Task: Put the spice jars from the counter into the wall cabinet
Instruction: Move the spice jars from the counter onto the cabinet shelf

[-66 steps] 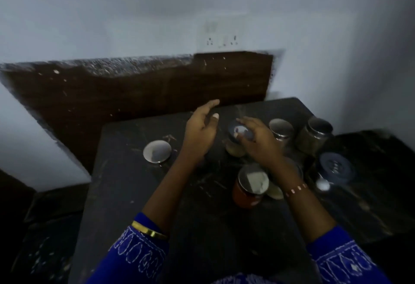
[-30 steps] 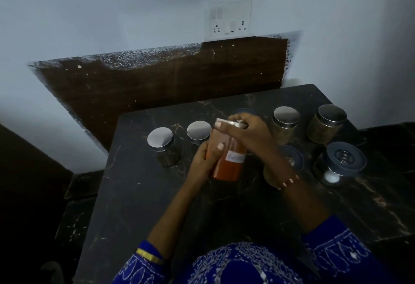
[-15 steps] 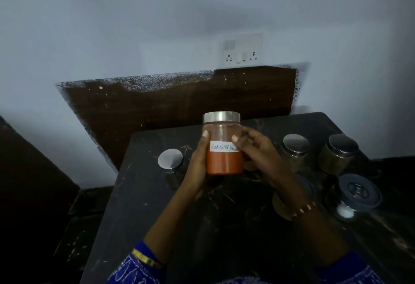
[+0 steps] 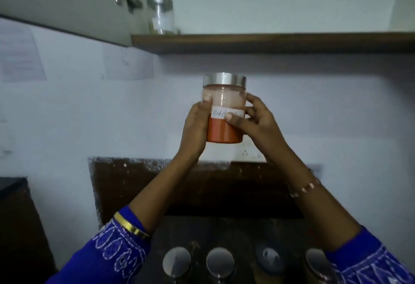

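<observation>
Red chilli jar [image 4: 224, 113]: upright, long axis vertical, steel lid [image 4: 224, 80] on top, base down. White handwritten label faces the camera, partly covered by a thumb. Orange-red powder fills roughly the lower half. The jar is in the air in front of the pale wall, well above the counter [image 4: 235, 234] and below the cabinet shelf [image 4: 269, 42].

Count: one jar in hand. One clear jar [image 4: 161, 13] with a metal lid stands on the shelf at its left end, just beside the open cabinet door [image 4: 67, 3]. Four jars on the counter at the near edge, seen from above: two with shiny lids [image 4: 177, 261] [image 4: 220, 260] at left, one with a dark lid [image 4: 269, 260], one [image 4: 315, 261] at right partly hidden by the sleeve.

Hands: both arms raised, forearms converging on the jar. Left hand [image 4: 195, 126] wraps the jar's left side, thumb on the front at upper left. Right hand [image 4: 253, 120] grips the right side, thumb across the label, fingers curled behind. Both hands are closed around the jar.

Wrists: gold bangle [image 4: 130, 226] on left, beaded bracelet [image 4: 305, 188] on right. Blue embroidered sleeves.
</observation>
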Demonstrator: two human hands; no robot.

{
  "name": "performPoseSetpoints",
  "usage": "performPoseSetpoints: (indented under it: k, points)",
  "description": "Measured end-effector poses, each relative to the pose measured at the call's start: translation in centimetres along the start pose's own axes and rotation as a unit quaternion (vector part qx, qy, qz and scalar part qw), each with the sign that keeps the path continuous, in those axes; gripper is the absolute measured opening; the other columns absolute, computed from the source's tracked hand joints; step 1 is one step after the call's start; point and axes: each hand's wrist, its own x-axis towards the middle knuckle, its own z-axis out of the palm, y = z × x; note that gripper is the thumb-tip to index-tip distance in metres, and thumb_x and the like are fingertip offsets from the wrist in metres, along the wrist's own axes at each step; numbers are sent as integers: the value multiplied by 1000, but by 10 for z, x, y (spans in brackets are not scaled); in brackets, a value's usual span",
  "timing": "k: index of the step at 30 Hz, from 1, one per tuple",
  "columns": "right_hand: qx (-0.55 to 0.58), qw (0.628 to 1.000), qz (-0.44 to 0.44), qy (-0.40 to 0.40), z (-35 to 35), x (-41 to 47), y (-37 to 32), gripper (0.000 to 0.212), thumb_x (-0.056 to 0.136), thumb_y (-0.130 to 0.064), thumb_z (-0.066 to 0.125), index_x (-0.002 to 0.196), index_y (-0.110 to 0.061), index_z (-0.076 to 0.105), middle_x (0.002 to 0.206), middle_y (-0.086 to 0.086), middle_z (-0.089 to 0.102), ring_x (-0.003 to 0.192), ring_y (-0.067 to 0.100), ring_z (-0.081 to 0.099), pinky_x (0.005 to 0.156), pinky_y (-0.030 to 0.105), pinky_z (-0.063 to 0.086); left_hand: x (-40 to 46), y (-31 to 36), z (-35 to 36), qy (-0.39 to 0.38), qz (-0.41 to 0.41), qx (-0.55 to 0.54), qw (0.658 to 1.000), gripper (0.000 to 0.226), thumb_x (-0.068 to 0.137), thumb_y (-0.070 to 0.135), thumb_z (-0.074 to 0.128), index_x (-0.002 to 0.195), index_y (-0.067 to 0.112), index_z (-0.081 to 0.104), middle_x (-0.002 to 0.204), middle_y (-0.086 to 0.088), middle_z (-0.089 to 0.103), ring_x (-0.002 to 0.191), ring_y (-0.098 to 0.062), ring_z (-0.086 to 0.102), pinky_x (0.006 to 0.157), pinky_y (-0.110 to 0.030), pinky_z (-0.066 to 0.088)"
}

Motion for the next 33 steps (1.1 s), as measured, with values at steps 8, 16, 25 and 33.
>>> performPoseSetpoints:
  k: [8,16,25,33]
  points:
    - [4,990,-127,63,-3,102,-75,65,80,-19,71,136,-18,36,120,8,58,99,16,59,77,23,53,101,93,-20,47,217,132,966,41,94,40,42,99,5,64,92,-13,67,81,-17,62,71,-30,51]
    - [-83,976,-183,79,13,183,-98,74,78,-27,74,139,-19,33,112,1,52,105,23,60,90,38,53,173,123,-44,53,179,162,969,42,92,19,53,133,14,44,124,-14,59,110,-26,59,92,-38,52]
    - [-119,980,-152,40,42,238,-77,67,84,-30,66,139,-15,31,113,1,52,100,16,53,84,25,44,223,94,-63,96,171,223,955,47,91,19,55,136,14,42,125,-11,58,113,-25,58,82,-26,45]
    - [-302,949,-62,65,40,284,-65,58,87,-28,63,128,1,36,130,18,52,118,32,52,82,30,40,263,72,-62,74,103,378,917,60,81,12,68,134,10,43,123,-15,60,113,-26,56,89,-28,42]
